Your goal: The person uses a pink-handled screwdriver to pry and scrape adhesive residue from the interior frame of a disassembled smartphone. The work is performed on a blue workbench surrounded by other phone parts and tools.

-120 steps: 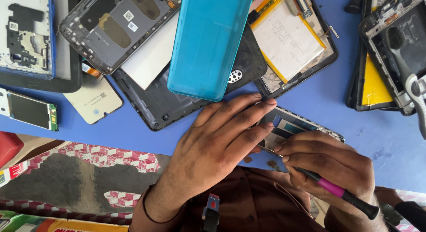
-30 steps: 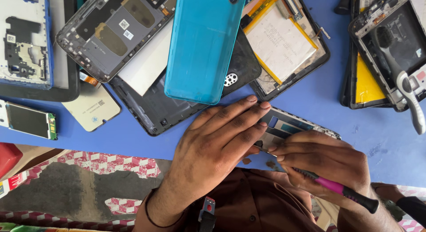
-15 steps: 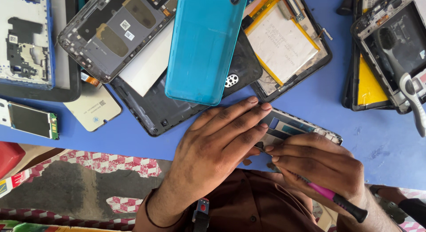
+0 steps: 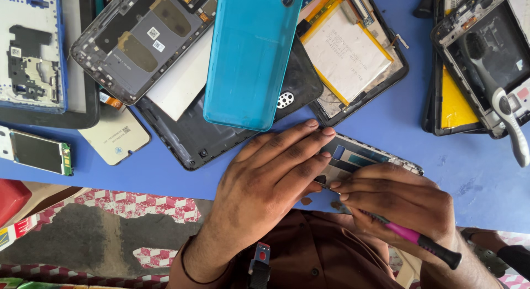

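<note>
**Two hands work on an open phone**

At the far left of the frame lies a white phone frame (image 4: 30,51) on the blue table (image 4: 419,117). Below it sits a small screen part (image 4: 36,151). Next comes a grey phone shell (image 4: 138,40) in the upper left, and a tan plate (image 4: 115,135) under it. In the upper middle lies a teal back cover (image 4: 251,57) — it rests on a black cover (image 4: 221,131). Right of it is a yellow-edged battery (image 4: 345,51).

In the lower middle, the left hand (image 4: 265,184) lies flat, fingers long and close together, pressing on the open phone (image 4: 359,156). That phone sits just right of middle, at the table's near edge. The right hand (image 4: 400,198) touches it too — its fingers are pinched tight around a pink-and-black screwdriver (image 4: 419,242). At the far right lies another opened phone (image 4: 480,51).
</note>
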